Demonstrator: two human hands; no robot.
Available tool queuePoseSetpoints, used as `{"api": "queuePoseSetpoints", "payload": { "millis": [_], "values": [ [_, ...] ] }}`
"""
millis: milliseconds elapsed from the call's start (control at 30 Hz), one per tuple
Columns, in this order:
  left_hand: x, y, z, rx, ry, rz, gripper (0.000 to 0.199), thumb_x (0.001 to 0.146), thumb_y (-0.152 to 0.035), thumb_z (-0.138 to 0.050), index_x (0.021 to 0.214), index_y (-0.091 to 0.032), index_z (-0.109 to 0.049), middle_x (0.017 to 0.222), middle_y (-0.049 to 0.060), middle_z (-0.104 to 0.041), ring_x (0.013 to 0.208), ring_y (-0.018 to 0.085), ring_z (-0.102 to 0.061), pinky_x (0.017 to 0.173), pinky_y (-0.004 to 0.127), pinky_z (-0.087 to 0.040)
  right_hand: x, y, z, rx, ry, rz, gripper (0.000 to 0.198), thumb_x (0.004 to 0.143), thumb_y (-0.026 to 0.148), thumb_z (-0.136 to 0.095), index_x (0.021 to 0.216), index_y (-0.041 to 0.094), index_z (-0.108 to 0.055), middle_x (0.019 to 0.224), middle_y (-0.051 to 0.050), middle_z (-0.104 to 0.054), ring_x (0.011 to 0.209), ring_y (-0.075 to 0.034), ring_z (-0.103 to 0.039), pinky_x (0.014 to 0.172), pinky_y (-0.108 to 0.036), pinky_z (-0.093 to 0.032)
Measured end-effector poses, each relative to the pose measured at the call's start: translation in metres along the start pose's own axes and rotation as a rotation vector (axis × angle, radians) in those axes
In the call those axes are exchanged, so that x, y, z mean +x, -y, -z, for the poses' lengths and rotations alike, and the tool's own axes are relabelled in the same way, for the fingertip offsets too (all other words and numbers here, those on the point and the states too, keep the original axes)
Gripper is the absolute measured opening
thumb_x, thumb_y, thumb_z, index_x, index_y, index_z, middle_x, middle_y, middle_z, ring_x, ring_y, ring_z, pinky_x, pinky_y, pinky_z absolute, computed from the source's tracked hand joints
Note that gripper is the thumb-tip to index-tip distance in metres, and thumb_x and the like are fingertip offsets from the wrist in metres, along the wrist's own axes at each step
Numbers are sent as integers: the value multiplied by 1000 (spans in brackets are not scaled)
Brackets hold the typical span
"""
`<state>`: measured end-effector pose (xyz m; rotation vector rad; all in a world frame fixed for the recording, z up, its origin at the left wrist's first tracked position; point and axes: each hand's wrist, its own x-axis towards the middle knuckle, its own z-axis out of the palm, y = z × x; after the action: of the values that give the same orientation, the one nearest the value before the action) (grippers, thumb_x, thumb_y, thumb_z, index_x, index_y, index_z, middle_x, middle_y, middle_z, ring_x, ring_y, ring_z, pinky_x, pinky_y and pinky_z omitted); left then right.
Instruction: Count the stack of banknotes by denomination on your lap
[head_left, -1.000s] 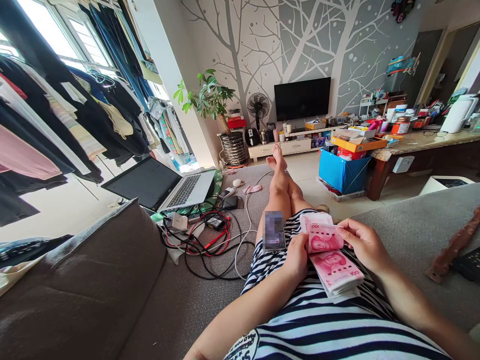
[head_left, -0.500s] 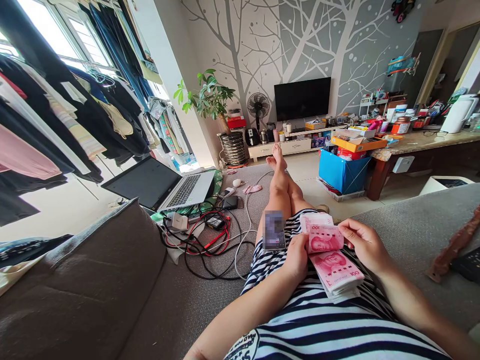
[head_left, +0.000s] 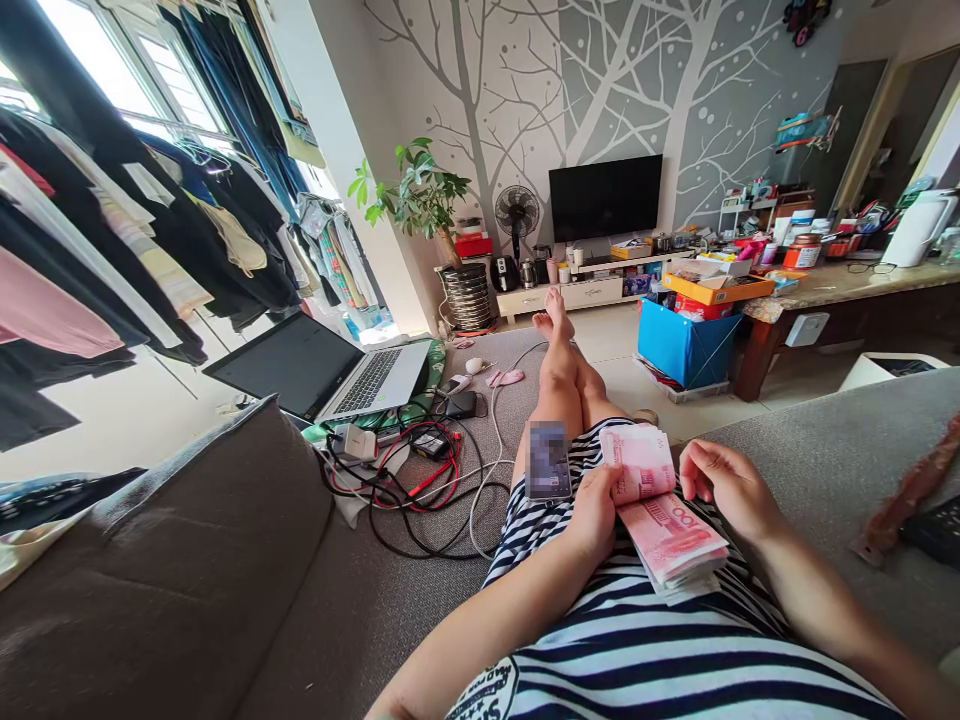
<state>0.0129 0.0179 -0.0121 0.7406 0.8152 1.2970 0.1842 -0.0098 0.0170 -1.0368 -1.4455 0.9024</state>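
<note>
A thick wad of pink 100 banknotes [head_left: 671,540] rests on my lap, its upper part folded back away from me. My left hand [head_left: 596,510] grips the wad at its left side near the fold, thumb on top. Just right of the notes, my right hand [head_left: 727,490] hangs with its fingers curled in and nothing visible in them. A small gap separates it from the money. A phone [head_left: 549,462] with a blurred screen lies on my thigh, left of the notes.
On the couch to the left lie tangled cables [head_left: 427,490] and an open laptop [head_left: 375,385]. A blue box [head_left: 686,345] stands on the floor beside a cluttered table [head_left: 847,290]. At right, a dark object [head_left: 934,530] lies on the couch.
The top note has turned over onto the folded-back part, and the notes now show their building side instead of the portrait. My right hand has let go and moved slightly right.
</note>
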Motion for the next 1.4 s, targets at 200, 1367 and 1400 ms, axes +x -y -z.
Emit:
{"api": "queuePoseSetpoints", "payload": {
  "millis": [200, 1367, 1400],
  "values": [
    [-2, -4, -3, -55, 114, 52, 15, 62, -28, -68, 60, -16, -60, 58, -1, -56, 55, 11, -43, 60, 26, -35, 7, -17, 2, -218, -80, -23, 47, 87, 59, -55, 63, 19, -53, 55, 2, -51, 54, -13, -45, 51, -24, -35],
    [6, 8, 4, 14, 44, -2, 21, 67, -35, -60, 58, -16, -55, 60, -2, -50, 59, 12, -38, 60, 27, -33, 0, -5, -2, -154, -49, 65, 37, 88, 47, -56, 64, 20, -49, 60, 3, -41, 57, -13, -38, 53, -24, -33],
    [7, 9, 4, 9, 47, 0, 21, 67, -35, -60, 58, -16, -55, 60, -1, -50, 59, 12, -38, 60, 27, -33, 0, -5, -2, -153, -47, 65, 38, 88, 47, -56, 63, 20, -49, 60, 3, -41, 57, -13, -38, 53, -24, -33]
  ]
}}
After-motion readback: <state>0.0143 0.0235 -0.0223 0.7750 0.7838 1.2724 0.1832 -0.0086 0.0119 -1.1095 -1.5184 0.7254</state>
